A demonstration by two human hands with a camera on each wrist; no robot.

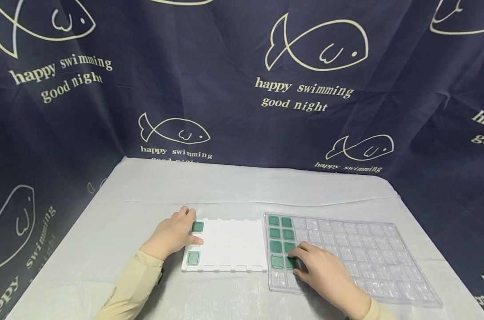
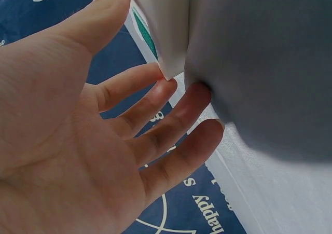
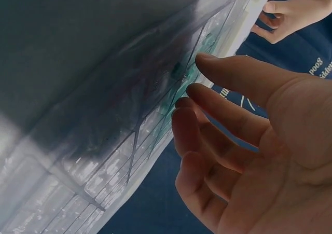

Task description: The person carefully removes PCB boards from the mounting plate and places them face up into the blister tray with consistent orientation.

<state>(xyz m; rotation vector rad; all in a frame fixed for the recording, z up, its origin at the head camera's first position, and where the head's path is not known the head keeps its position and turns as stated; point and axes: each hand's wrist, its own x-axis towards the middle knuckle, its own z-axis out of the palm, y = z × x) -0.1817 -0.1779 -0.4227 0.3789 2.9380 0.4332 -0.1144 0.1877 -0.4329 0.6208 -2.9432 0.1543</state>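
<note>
A white board (image 1: 234, 249) with notched edges lies on the table, two square green chips (image 1: 193, 258) along its left side. My left hand (image 1: 175, 233) steadies its left edge, the thumb on top and the fingers at the upper left corner; the left wrist view shows loosely extended fingers (image 2: 181, 114). Beside the board lies a clear compartment tray (image 1: 370, 258) with several green chips (image 1: 275, 246) in its two left columns. My right hand (image 1: 326, 269) pinches a green chip (image 1: 291, 262) in the second column between thumb and index finger, partly hiding it.
A pale cloth covers the table (image 1: 226, 186). Dark blue fabric (image 1: 242, 89) printed with fish and lettering hangs behind and at both sides. The tray's right-hand compartments hold no chips, and its left edge nearly meets the board.
</note>
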